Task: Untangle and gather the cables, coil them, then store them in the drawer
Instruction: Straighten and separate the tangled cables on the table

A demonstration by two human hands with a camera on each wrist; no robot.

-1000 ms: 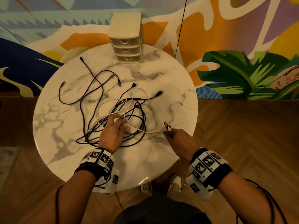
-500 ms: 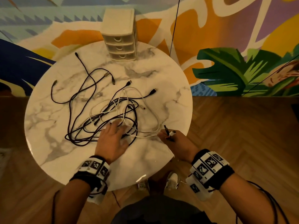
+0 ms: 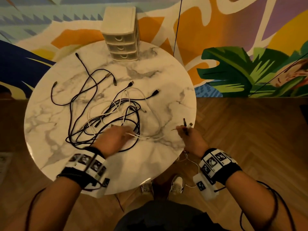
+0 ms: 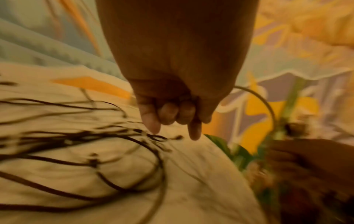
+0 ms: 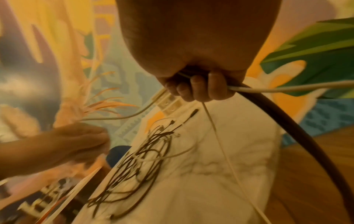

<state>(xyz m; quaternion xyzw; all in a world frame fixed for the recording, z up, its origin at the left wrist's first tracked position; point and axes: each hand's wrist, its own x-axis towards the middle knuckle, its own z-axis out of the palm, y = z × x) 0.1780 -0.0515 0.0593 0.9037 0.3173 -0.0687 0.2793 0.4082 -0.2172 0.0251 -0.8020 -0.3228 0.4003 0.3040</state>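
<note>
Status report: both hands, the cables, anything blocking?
Right hand grips cable ends. Left hand pinches white cable. Tangle uncoiled on table. Drawers closed.

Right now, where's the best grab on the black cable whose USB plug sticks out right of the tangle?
Pinch the USB plug from above, approaching from the right. It lies flat on bare table, clear of the tangle, so likely no loops snag.

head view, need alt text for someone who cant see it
A person's left hand reaches into a tangle of black and white cables on a round marble table, while the right hand grips cable ends at the table's edge. A small drawer unit stands at the far side.
</note>
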